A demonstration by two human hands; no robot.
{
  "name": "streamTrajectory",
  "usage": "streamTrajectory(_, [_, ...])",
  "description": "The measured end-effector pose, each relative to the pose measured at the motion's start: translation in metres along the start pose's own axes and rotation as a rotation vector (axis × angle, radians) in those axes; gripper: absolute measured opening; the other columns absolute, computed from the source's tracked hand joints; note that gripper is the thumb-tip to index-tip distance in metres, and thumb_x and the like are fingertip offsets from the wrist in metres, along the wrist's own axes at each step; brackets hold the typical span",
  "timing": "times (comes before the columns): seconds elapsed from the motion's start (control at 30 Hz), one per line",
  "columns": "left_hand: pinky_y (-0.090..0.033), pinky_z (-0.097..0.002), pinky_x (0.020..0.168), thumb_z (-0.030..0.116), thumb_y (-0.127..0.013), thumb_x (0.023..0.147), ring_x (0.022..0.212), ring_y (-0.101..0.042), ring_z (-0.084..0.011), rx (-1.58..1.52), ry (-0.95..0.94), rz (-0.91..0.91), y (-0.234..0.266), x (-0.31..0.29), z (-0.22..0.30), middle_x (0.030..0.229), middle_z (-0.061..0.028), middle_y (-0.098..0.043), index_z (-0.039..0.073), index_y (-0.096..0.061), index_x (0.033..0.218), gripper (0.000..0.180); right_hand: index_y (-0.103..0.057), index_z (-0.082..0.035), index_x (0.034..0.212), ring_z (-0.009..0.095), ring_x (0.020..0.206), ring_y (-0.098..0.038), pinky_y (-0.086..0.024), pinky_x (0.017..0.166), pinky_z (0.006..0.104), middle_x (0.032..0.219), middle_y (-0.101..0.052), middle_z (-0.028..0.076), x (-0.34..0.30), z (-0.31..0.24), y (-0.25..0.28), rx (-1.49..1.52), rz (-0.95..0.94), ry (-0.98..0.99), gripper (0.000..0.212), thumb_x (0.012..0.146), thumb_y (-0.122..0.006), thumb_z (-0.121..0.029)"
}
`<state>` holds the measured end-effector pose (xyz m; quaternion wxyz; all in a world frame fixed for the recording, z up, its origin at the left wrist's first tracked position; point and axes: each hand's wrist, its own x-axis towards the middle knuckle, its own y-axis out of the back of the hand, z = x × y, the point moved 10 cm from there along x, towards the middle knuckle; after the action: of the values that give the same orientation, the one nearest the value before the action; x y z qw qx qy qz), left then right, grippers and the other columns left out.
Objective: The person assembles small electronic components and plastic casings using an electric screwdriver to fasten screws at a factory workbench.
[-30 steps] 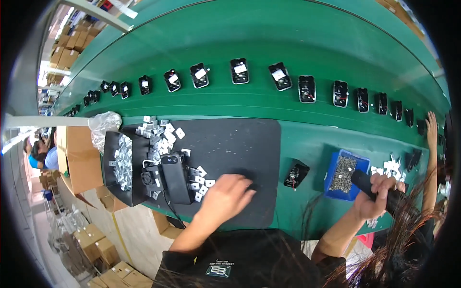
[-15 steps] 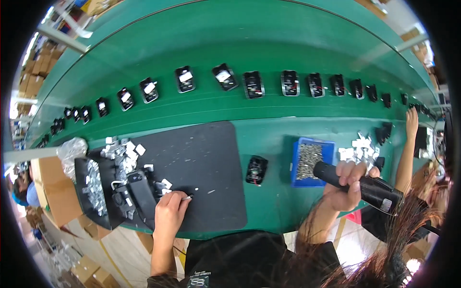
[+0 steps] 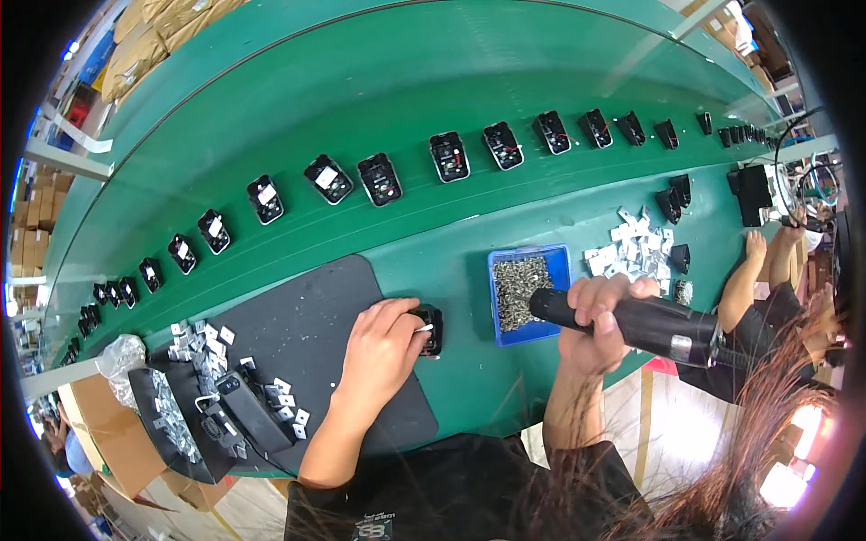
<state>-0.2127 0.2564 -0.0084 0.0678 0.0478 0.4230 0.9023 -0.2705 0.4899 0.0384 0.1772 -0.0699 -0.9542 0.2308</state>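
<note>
The left hand [image 3: 381, 347] is arching over a round-cornered black case [image 3: 436, 339], its grip pinching a small, flat, pale piece [image 3: 422, 328] against or just above it; the case is lying on the smooth green surface [image 3: 478, 383], just beside the matte, speckled black mat [image 3: 311, 311]; the right hand [image 3: 597, 320] is wrapping its grip around a smooth, dark cylindrical tool [image 3: 672, 334], whose blunt nose is overlapping a blue bin [image 3: 538, 337] of grainy metallic bits [image 3: 521, 287]; beyond, angular silvery plates [image 3: 622, 252] are lying in a loose heap
</note>
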Motion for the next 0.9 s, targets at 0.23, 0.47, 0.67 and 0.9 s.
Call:
streamTrajectory(0.23, [-0.049, -0.0381, 0.074, 0.006, -0.070, 0.075, 0.085, -0.061, -0.0288, -0.115, 0.247, -0.085, -0.018, 0.001, -0.023, 0.092, -0.0103, -0.060, 0.004, -0.060, 0.098, 0.026, -0.042, -0.011, 0.114, 0.013, 0.061, -0.046, -0.041, 0.062, 0.0319, 0.074, -0.047, 0.001, 0.004, 0.024, 0.004, -0.053, -0.018, -0.004, 0.040, 0.081, -0.064, -0.008])
streamTrajectory(0.47, [-0.047, -0.0402, 0.083, 0.011, -0.070, 0.074, 0.092, -0.059, -0.0318, -0.082, 0.206, -0.046, -0.015, 0.003, -0.015, 0.097, -0.0109, -0.059, 0.004, -0.062, 0.105, 0.032, -0.044, -0.010, 0.115, 0.014, 0.061, -0.047, -0.043, 0.064, 0.0325, 0.075, -0.049, 0.002, 0.007, 0.038, 0.005, -0.076, -0.024, -0.021, 0.042, 0.080, -0.065, -0.005])
streamTrajectory(0.67, [-0.044, -0.0382, 0.073, 0.013, -0.073, 0.072, 0.084, -0.055, -0.0274, -0.079, 0.015, 0.116, -0.002, 0.014, 0.023, 0.094, -0.0078, -0.057, 0.007, -0.064, 0.104, 0.034, -0.043, -0.013, 0.114, 0.011, 0.059, -0.045, -0.039, 0.059, 0.0310, 0.074, -0.046, 0.000, 0.010, 0.005, 0.001, -0.006, -0.008, 0.021, 0.041, 0.079, -0.064, -0.011])
streamTrajectory(0.9, [-0.044, -0.0330, 0.069, 0.016, -0.080, 0.067, 0.079, -0.057, -0.0209, -0.135, -0.217, 0.161, -0.023, 0.039, 0.071, 0.096, -0.0026, -0.063, 0.009, -0.068, 0.102, 0.038, -0.042, -0.016, 0.114, 0.009, 0.060, -0.044, -0.037, 0.063, 0.0284, 0.077, -0.047, -0.002, 0.003, -0.034, -0.014, 0.271, -0.109, -0.006, 0.039, 0.082, -0.064, -0.007])
